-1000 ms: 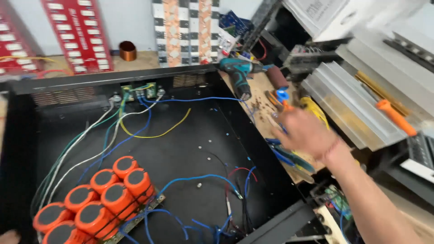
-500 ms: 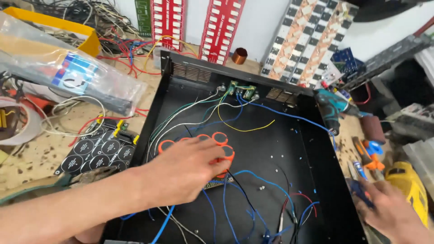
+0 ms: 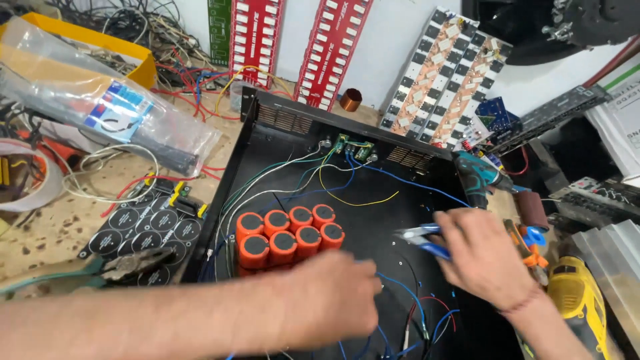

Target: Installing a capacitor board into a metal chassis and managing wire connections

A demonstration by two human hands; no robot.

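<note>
Your right hand [image 3: 483,260] is closed around the blue handles of a pair of pliers [image 3: 419,239], fingers wrapped tight, with the tool's nose pointing left toward your other hand. Your left hand [image 3: 330,303] is blurred and curled low over the floor of the black metal case [image 3: 373,220]; I cannot tell whether its fingers pinch a wire or only rest there. Just below and between your fingertips lie loose blue wires [image 3: 407,300] and a red wire [image 3: 443,305], their ends not joined to anything visible. Just above your left knuckles sits the block of 8 orange capacitors [image 3: 288,237], already inside the case. Farther up from your fingers, at the back wall, the small green board [image 3: 353,150] already has white, green, blue and yellow leads running to it, so that end of the wiring looks done; the loose ends near your hands look like what is left. Out past your left arm, on the bench, lie a black capacitor board [image 3: 150,227] and a second pair of pliers [image 3: 133,265]. To the right of your right wrist sits a yellow power tool [image 3: 583,300], with a teal drill [image 3: 477,175] above your right fingers at the case's edge.
</note>
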